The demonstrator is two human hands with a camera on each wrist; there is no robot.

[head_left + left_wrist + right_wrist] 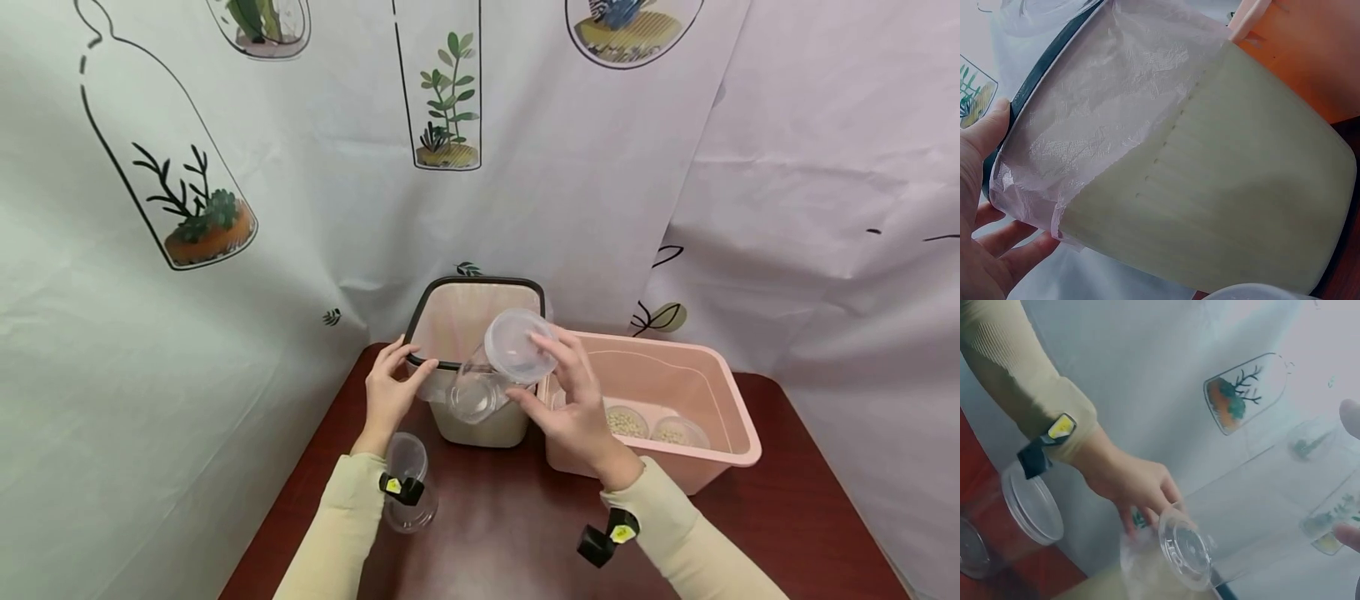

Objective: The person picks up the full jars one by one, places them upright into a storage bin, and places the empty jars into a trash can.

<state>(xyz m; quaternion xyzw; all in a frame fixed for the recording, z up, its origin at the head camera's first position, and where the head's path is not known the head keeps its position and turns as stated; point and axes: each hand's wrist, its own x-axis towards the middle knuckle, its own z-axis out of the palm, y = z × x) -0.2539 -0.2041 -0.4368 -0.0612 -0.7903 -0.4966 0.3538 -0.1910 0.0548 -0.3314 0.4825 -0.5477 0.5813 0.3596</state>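
My left hand point(387, 393) grips the dark rim point(1035, 75) of a cream trash bin point(483, 429), its fingers spread along the outside. A thin pale liner point(1110, 106) folds over that rim. In my right hand point(576, 408) is a clear plastic jar point(474, 398), pinched near its translucent lid point(517, 346). The jar is tilted, its base point(1186, 553) toward the front of the bin and near my left hand in the right wrist view. A second clear jar point(410, 504) with a lid stands on the table beside my left forearm.
A pink tub point(720, 408) sits right of the bin, with round clear containers of small beige pieces point(626, 422) inside. Beneath everything is a dark red table point(495, 533). A printed curtain point(555, 200) hangs close behind and at both sides.
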